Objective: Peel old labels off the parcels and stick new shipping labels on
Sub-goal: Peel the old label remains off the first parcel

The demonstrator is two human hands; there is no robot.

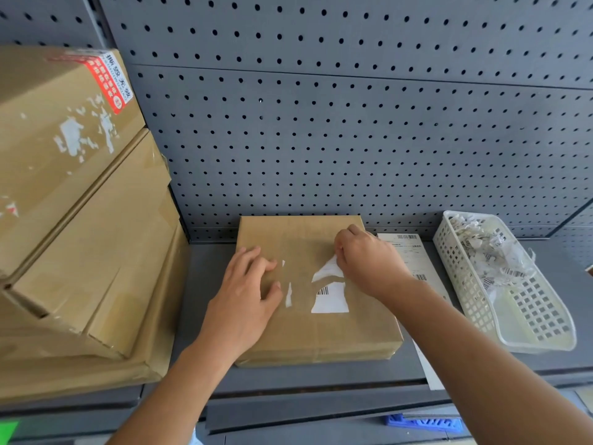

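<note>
Pinching torn white label [330, 301] in right hand [369, 264] grip; left hand [244, 293] grip released, resting on flat brown cardboard parcel [321, 335].

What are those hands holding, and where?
The right hand pinches the old label by its lifted top corner; the left hand just presses on the parcel.

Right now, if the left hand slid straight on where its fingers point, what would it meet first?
Probably the tiny label scrap just beyond the fingers of the left hand on the parcel; past that, bare cardboard, then the pegboard.
</note>
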